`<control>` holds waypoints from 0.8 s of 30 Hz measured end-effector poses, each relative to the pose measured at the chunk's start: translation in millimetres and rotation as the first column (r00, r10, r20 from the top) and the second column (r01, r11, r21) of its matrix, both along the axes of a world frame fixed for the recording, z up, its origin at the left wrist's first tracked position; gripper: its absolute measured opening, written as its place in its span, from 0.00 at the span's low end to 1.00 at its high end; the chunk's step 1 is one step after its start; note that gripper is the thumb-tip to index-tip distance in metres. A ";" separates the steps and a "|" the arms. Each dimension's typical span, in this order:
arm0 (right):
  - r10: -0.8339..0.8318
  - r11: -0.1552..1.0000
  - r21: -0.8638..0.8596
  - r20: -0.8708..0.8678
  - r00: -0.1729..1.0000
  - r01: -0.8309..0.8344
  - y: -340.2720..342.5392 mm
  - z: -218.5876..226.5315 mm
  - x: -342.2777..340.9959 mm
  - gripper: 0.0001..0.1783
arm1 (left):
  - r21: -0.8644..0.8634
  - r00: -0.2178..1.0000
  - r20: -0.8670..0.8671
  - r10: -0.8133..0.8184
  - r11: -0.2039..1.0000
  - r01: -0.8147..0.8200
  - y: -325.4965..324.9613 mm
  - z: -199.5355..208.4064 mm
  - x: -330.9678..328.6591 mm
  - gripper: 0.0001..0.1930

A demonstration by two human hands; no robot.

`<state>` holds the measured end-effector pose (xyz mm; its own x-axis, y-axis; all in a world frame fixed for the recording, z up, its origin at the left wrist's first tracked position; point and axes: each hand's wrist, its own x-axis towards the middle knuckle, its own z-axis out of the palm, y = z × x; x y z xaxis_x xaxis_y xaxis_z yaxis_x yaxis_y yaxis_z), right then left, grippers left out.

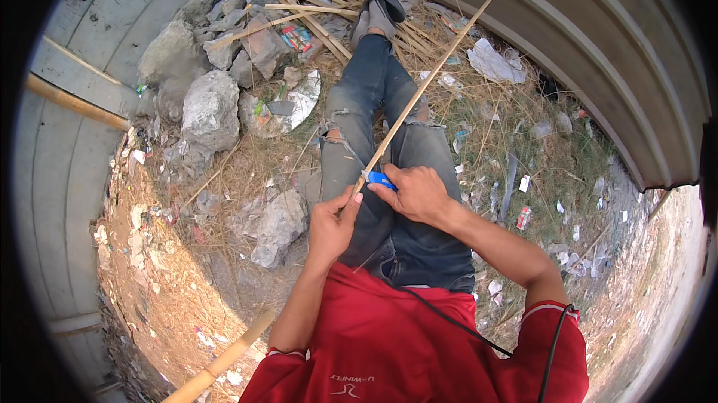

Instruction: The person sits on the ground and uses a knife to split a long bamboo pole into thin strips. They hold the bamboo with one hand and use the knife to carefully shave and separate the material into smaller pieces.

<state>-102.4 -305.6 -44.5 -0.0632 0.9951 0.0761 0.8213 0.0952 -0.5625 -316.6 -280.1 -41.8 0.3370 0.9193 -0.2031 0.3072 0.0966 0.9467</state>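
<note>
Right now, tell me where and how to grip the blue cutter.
Take the blue cutter by its handle, likely best from the right, where the right hand holds it: its pale end, probably the blade, points left at the strip, near the left hand.

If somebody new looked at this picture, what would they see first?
Probably the bright red shirt at the bottom. Next, the long thin strip slanting over the legs, its lower end in the left hand and a blue cutter in the right hand. Big pale rocks lie to the left.
</note>
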 end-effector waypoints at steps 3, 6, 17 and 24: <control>-0.349 0.937 0.066 0.106 0.931 0.344 34.6 -2.7 61.2 0.29 | -0.125 0.992 -0.120 -0.030 0.992 0.015 -5.7 7.4 -22.2 0.19; -0.643 0.764 -0.045 0.026 0.765 0.644 56.5 -32.7 178.2 0.37 | -0.052 0.990 -0.114 -0.081 0.996 0.076 -23.3 -11.2 -50.5 0.19; -0.913 0.401 0.182 0.002 0.408 0.898 9.4 -108.2 307.1 0.41 | -0.133 0.952 -0.180 -0.248 0.965 0.226 -10.9 -1.3 -80.1 0.18; -0.904 0.380 0.080 -0.181 0.388 0.922 -35.0 -110.7 351.3 0.36 | -0.302 0.977 -0.130 -0.168 0.945 0.122 5.3 3.6 -118.5 0.16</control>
<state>248.9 -340.6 -155.1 0.8923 0.4199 0.1657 0.4085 -0.5950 -0.6922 -435.1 -274.8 -38.2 0.4063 0.7557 -0.5136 0.4761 0.3046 0.8249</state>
